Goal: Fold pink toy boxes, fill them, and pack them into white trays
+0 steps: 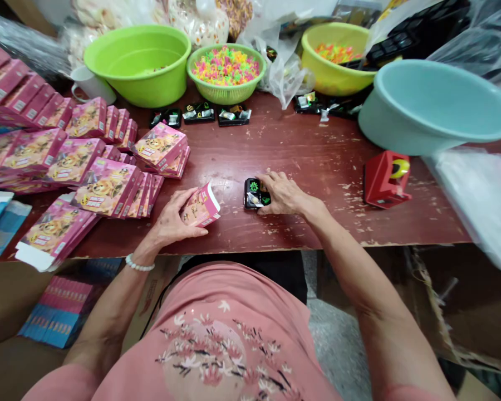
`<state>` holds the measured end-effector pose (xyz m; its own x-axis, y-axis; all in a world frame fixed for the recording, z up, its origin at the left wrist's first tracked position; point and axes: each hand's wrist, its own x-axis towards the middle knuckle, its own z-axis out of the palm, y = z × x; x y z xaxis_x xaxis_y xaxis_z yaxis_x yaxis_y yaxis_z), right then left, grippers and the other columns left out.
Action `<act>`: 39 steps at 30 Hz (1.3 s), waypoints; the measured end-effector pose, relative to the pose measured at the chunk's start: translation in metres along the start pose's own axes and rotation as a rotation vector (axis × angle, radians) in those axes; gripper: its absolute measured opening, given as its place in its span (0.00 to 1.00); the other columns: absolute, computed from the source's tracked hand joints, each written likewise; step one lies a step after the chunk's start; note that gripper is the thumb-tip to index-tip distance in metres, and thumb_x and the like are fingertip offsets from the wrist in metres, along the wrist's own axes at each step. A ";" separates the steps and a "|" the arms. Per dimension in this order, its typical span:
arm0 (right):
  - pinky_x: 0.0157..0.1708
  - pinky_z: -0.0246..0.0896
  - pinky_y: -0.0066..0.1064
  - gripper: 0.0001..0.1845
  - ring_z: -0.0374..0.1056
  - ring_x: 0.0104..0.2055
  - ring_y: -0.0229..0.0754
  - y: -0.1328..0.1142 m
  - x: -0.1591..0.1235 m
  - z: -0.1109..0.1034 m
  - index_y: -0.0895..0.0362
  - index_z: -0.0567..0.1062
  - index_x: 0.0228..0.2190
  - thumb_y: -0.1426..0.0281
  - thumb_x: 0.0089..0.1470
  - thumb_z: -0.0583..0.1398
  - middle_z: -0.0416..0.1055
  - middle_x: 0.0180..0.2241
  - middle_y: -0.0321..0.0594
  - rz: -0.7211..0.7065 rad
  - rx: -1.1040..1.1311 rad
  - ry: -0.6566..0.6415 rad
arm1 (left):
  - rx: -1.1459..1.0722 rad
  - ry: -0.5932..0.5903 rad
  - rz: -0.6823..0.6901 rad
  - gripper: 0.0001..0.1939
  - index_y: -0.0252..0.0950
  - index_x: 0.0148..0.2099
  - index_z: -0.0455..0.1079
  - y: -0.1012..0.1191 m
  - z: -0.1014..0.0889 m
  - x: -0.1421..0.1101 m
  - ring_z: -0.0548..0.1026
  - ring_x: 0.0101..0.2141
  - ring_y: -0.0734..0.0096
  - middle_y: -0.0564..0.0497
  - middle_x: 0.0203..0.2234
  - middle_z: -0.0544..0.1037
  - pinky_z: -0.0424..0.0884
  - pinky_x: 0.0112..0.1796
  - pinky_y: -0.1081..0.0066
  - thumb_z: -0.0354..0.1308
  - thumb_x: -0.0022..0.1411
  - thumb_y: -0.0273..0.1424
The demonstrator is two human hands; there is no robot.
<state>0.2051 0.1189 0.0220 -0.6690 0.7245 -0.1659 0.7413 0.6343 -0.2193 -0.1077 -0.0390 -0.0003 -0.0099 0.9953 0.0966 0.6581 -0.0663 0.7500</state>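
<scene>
My left hand [176,220] is closed around a pink printed carton [199,207], thumb along the near side and fingers over the far side. The carton's end facing right appears open. To the right, my right hand [281,192] grips the right side of a small black tray [253,195] on the table. Green shapes and a small clear packet show in the tray; its right part is hidden under my fingers. A gap of bare tabletop separates the carton from the tray.
Stacks of pink cartons [104,186] crowd the left. Along the back stand a green basin [137,89], a basket [225,92] of colourful small pieces, a yellow basin [338,78] and a blue basin [426,122]. Several black trays [198,113] lie before them. A red tape dispenser [384,181] stands right.
</scene>
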 end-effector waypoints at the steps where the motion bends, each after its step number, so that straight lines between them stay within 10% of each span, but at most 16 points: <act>1: 0.54 0.67 0.62 0.55 0.63 0.60 0.69 -0.003 -0.001 -0.003 0.54 0.60 0.67 0.59 0.43 0.76 0.63 0.62 0.58 -0.020 0.013 0.015 | -0.009 0.005 0.003 0.54 0.39 0.69 0.63 0.000 0.000 0.000 0.71 0.61 0.48 0.43 0.61 0.70 0.68 0.63 0.53 0.77 0.42 0.46; 9: 0.55 0.68 0.60 0.55 0.62 0.58 0.66 -0.041 -0.006 -0.022 0.52 0.62 0.66 0.60 0.41 0.77 0.64 0.59 0.53 -0.141 0.100 0.094 | 0.250 -0.010 0.052 0.56 0.41 0.70 0.61 0.004 0.013 0.007 0.70 0.62 0.45 0.41 0.63 0.70 0.63 0.63 0.47 0.79 0.40 0.42; 24: 0.54 0.68 0.61 0.54 0.61 0.61 0.67 -0.065 -0.002 0.016 0.56 0.62 0.65 0.66 0.41 0.77 0.64 0.61 0.56 -0.157 0.202 0.006 | 0.501 -0.183 0.051 0.55 0.42 0.74 0.55 0.015 0.021 0.019 0.64 0.65 0.38 0.36 0.67 0.66 0.48 0.65 0.35 0.75 0.48 0.44; 31: 0.68 0.49 0.68 0.74 0.50 0.72 0.72 -0.036 -0.006 0.025 0.54 0.50 0.72 0.59 0.32 0.81 0.52 0.72 0.61 -0.249 0.509 0.089 | 0.430 -0.209 0.116 0.55 0.43 0.75 0.51 0.006 0.027 0.019 0.59 0.68 0.37 0.36 0.70 0.61 0.51 0.64 0.35 0.72 0.53 0.49; 39: 0.41 0.72 0.36 0.22 0.77 0.41 0.46 -0.007 -0.040 0.043 0.58 0.79 0.51 0.59 0.62 0.61 0.81 0.39 0.44 0.286 0.895 0.257 | 0.463 -0.151 0.167 0.54 0.46 0.76 0.52 0.004 0.032 0.014 0.59 0.67 0.35 0.38 0.69 0.62 0.48 0.64 0.35 0.70 0.54 0.53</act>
<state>0.2242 0.0736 -0.0113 -0.3597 0.9232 -0.1351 0.4880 0.0627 -0.8706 -0.0813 -0.0234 -0.0173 0.2098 0.9753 0.0695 0.9061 -0.2207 0.3610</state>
